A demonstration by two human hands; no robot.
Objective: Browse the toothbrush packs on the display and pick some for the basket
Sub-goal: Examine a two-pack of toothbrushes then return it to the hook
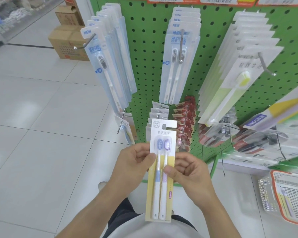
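Observation:
I hold a two-brush pack (159,189), white and yellow card with a blue and a purple toothbrush, upright in front of me. My left hand (132,164) pinches its left edge and my right hand (187,170) pinches its right side, thumb on the front. Behind it, more packs of the same kind (157,114) hang on a low hook of the green pegboard display (144,48). An orange-rimmed mesh basket (282,208) sits on the floor at the lower right with a toothbrush pack (285,200) lying in it.
Blue single-brush packs (101,62) hang at the left, twin packs (177,54) in the middle, yellow-green packs (234,79) at the right. Red packets (184,121) hang low. Cardboard boxes (67,40) stand on the white tiled floor at the left.

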